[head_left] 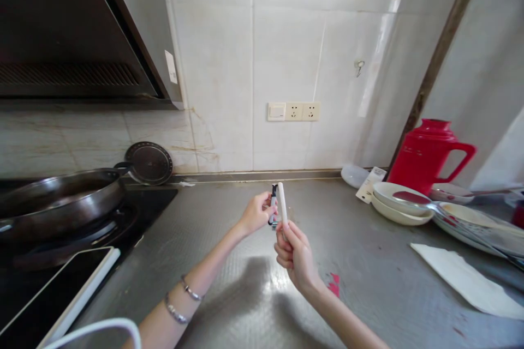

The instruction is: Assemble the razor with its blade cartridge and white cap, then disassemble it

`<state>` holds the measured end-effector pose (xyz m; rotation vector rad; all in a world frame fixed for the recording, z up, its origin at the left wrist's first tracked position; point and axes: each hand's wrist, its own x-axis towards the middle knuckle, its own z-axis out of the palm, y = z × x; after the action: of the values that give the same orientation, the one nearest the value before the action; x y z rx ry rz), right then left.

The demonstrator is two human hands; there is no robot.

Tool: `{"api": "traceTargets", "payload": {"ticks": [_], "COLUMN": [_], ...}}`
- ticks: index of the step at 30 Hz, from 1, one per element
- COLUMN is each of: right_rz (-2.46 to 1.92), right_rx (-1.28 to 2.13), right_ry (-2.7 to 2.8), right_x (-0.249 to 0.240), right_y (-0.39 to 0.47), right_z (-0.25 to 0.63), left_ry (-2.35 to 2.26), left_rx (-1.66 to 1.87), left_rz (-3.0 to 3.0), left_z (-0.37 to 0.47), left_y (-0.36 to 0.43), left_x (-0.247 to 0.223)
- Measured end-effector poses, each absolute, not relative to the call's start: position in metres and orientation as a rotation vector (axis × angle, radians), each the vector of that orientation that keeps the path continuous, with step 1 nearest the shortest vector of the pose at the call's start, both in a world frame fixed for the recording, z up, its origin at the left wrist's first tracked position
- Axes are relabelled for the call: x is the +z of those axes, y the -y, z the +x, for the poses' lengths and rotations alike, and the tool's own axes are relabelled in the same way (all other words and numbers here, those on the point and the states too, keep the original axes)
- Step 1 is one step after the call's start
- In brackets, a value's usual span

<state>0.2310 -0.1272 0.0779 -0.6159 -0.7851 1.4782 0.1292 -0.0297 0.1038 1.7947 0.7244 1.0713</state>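
While right hand [295, 253] grips white stick [282, 203], hood label [171, 67] illegible

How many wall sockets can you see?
2: the left socket, beside the switch, and the right socket, next to it. Others could be hidden behind the red flask.

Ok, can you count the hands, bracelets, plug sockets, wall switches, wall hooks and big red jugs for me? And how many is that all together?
Hands: 2
Bracelets: 2
Plug sockets: 2
Wall switch: 1
Wall hook: 1
Big red jug: 1
Total: 9
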Motion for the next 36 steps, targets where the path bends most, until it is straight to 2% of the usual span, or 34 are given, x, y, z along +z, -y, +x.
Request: {"api": "traceTargets", "payload": {"ticks": [19, 36], "right_rz": [-0.611, -0.609], "right_rx": [1.432, 1.494], "right_ry": [0.780, 0.722], "right_x": [0.088, 0.071], "right_y": [0.128, 0.129], "right_z": [0.226, 0.214], "left_ry": [-0.808, -0.956], "left_rx": [1.116, 1.191], "left_rz": [1.883, 2.119], "left_z": [0.126, 0.121], "left_y": [0.026, 0.026], "left_x": [0.107, 0.111]}}
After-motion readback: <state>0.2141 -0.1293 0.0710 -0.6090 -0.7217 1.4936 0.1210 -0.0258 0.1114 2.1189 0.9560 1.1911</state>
